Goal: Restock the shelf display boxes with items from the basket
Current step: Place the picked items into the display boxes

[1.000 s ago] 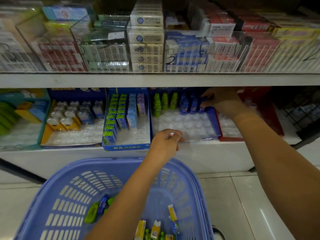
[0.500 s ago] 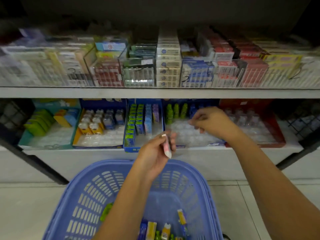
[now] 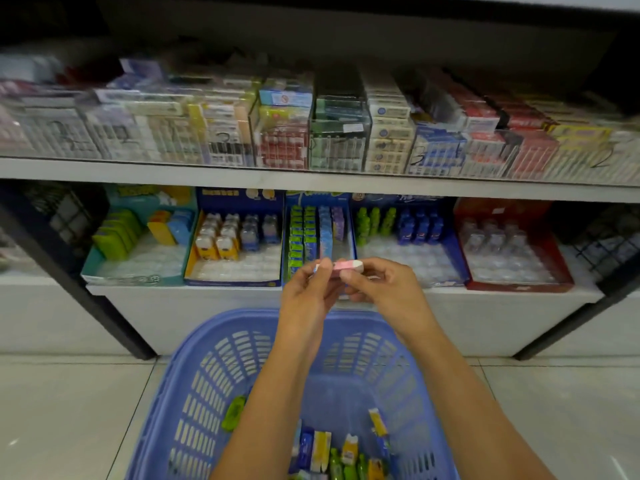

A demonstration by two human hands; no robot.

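Both hands hold one small pink and white pack (image 3: 343, 265) in front of the lower shelf. My left hand (image 3: 306, 294) pinches its left end and my right hand (image 3: 384, 289) pinches its right end. Below them stands the blue plastic basket (image 3: 207, 382), with several small coloured packs (image 3: 332, 452) lying at its bottom. Behind the hands a row of display boxes sits on the lower shelf: a blue box of green, blue and purple packs (image 3: 313, 233) and a blue box of small green and blue bottles (image 3: 446, 251), its front cells bare.
More display boxes flank these: a teal one (image 3: 104, 268), a blue and yellow one (image 3: 221, 278) and a red one (image 3: 550, 268). The upper shelf (image 3: 311, 178) carries stacked packets behind clear dividers. Black frame legs (image 3: 86, 296) stand at either side on a tiled floor.
My right hand has come back from the bottle box and joined the left hand on the pink pack. The left hand has lifted the pack and turned it level. The view has pulled back.
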